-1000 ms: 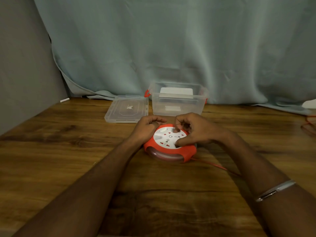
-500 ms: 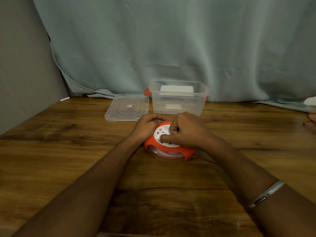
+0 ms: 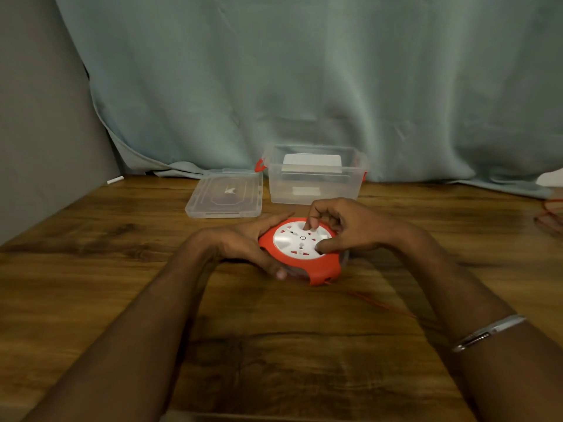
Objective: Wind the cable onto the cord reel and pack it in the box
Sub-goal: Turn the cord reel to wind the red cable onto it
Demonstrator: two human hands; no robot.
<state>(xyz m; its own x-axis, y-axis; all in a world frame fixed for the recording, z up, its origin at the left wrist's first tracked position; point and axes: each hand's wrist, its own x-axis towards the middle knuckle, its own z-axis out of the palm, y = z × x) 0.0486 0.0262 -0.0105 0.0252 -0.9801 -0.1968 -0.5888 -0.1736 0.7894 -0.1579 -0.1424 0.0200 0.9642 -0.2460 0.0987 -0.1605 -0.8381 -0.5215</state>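
Cord reel [image 3: 300,254] gripped by left hand [image 3: 243,242] and right hand [image 3: 350,229], before open box [image 3: 313,190].

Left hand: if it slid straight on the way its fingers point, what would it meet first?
The left hand grips the reel, fingers pointing away toward the far right. Going on, it would probably meet the clear box first; the lid lies off to the left. Depth is unclear.
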